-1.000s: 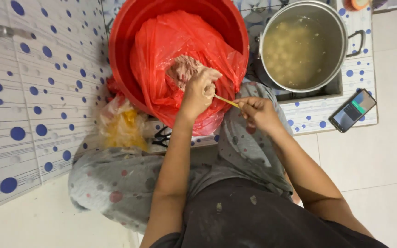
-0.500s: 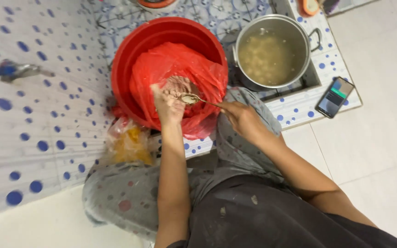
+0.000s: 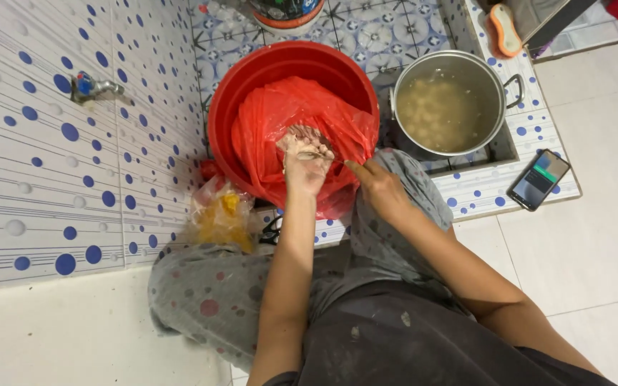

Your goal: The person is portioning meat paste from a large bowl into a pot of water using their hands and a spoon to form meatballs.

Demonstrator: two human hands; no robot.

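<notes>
My knees in grey dotted trousers (image 3: 216, 300) sit nearest, yellow bag (image 3: 221, 214) just beside on the floor. My right hand (image 3: 380, 187) pinches a thin stick, fingers together on it. My left hand (image 3: 305, 168) has fingers clamped round a pale meat piece (image 3: 307, 139) (raw, I think) over the red bag (image 3: 280, 121) lining the red basin (image 3: 252, 71). Further right: pot (image 3: 452, 68) w/ broth, phone (image 3: 538, 179).

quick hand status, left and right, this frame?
Left hand: closed on a pale pinkish piece of raw meat over the red plastic bag.
Right hand: closed on a thin stick-like tool; what kind cannot be told.
</notes>
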